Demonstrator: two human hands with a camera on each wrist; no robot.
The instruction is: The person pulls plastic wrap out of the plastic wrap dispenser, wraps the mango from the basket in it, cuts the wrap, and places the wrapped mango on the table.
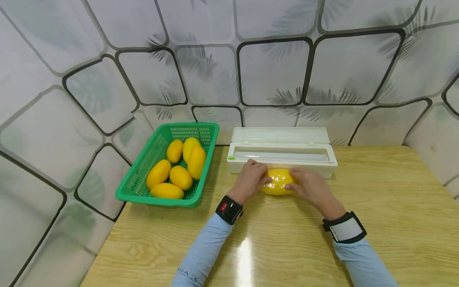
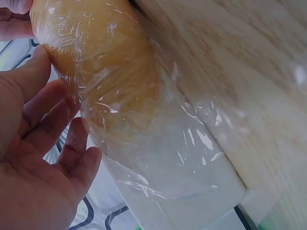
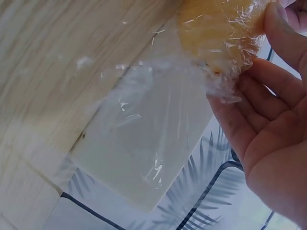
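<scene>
A yellow mango (image 1: 277, 181) lies sideways between both hands, just in front of the white cling film dispenser (image 1: 247, 168). Clear cling film (image 2: 192, 148) covers the fruit, and a loose, wrinkled flap hangs past its end in the left wrist view. My left hand (image 1: 250, 180) grips the mango's left end, thumb on the near side and fingers behind. At the opposite end, my right hand (image 1: 311, 189) holds it with thumb and fingers. Bunched film (image 3: 223, 88) gathers beside the right fingers. The fruit's underside is hidden.
The dispenser's lid (image 1: 279, 135) stands raised, with a film roll (image 1: 281, 156) inside. To the left, a green plastic basket (image 1: 123, 191) holds several mangoes (image 1: 181, 177). A patterned wall (image 1: 211, 75) rises behind the wooden table (image 1: 287, 247).
</scene>
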